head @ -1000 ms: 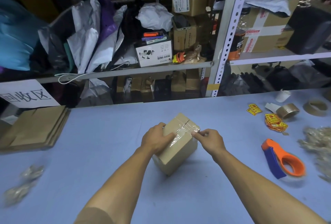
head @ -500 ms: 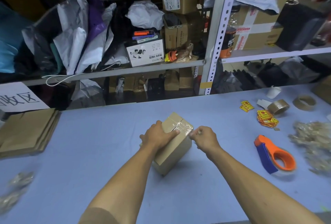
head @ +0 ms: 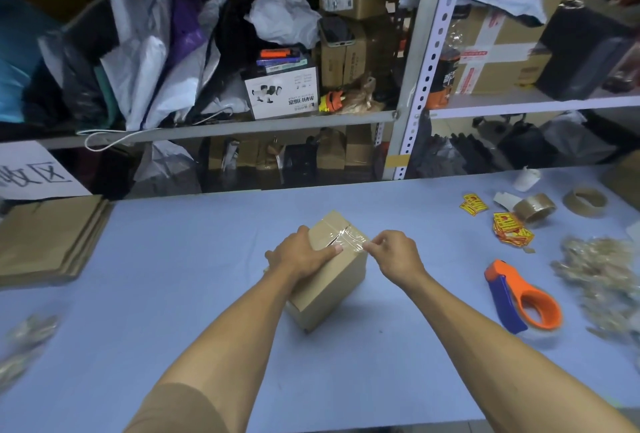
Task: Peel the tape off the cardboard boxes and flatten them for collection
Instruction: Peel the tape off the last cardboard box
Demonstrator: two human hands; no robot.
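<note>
In the middle of the blue table (head: 173, 259) one small cardboard box (head: 329, 287) is standing tilted, as it was a second ago. The left hand (head: 299, 256) is still lying over its top, fingers nearly straight, pressing down. The right hand (head: 394, 254) is pinching the clear tape (head: 349, 240) at the box's right edge, now lifted slightly more. Two tape rolls (head: 533, 207) and one orange dispenser (head: 523, 297) are lying to the right, one stack of flattened cardboard (head: 48, 238) to the left.

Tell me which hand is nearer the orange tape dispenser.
Right. The right hand pinches the clear tape at the box's edge, on the side toward the orange tape dispenser. The left hand rests on the cardboard box, farther away.
</note>
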